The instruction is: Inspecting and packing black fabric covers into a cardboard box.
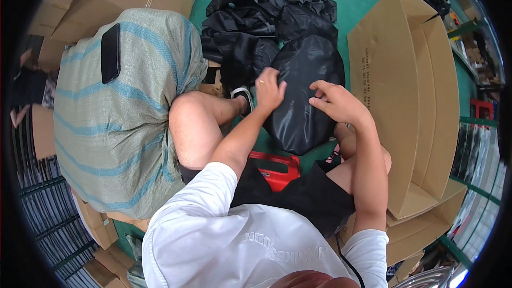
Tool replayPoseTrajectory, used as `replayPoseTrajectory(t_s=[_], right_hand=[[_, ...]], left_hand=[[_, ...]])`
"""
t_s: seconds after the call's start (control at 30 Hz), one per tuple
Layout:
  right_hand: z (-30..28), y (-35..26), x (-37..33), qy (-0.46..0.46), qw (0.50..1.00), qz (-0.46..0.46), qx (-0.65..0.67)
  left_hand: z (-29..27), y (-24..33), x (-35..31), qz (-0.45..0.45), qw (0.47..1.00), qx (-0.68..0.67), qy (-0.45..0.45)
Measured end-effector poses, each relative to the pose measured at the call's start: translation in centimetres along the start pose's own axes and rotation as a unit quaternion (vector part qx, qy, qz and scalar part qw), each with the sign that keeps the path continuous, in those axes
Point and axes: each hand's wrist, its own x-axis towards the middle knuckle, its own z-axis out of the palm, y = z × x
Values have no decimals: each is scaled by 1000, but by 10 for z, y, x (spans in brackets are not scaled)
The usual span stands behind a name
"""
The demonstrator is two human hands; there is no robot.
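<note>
A rounded, smooth black bundle (306, 96), perhaps a filled bag or folded cover, lies between my legs. My left hand (270, 90) is at its left side, fingers loosely bent and thumb apart, with nothing visible in it. Over the right side is my right hand (341, 104), its fingers curved and the thumb separate, also holding nothing I can see. Whether either hand touches the bundle is hard to tell. Beyond the bundle spreads a crumpled heap of black sheeting (242, 21) on the green floor.
A large striped woven sack (122, 133) stands at my left, with a black phone (111, 53) on top. An open cardboard box (392, 106) stands close on the right. I sit on a red plastic stool (277, 173). Another person (34, 85) is at the far left.
</note>
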Motion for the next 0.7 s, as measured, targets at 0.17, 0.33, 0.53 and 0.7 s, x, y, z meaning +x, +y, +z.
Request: replayPoseTrajectory(t_s=[0.17, 0.33, 0.53, 0.7], right_hand=[[-9, 12, 3, -8, 997, 41, -61], [-13, 16, 10, -24, 997, 66, -20], [-16, 11, 23, -51, 995, 78, -29], [-13, 1, 44, -68, 995, 51, -46]], left_hand=[[15, -102, 32, -554, 828, 13, 84], [15, -145, 51, -639, 768, -39, -27], [29, -139, 66, -581, 813, 8, -32], [14, -204, 68, -565, 823, -57, 6]])
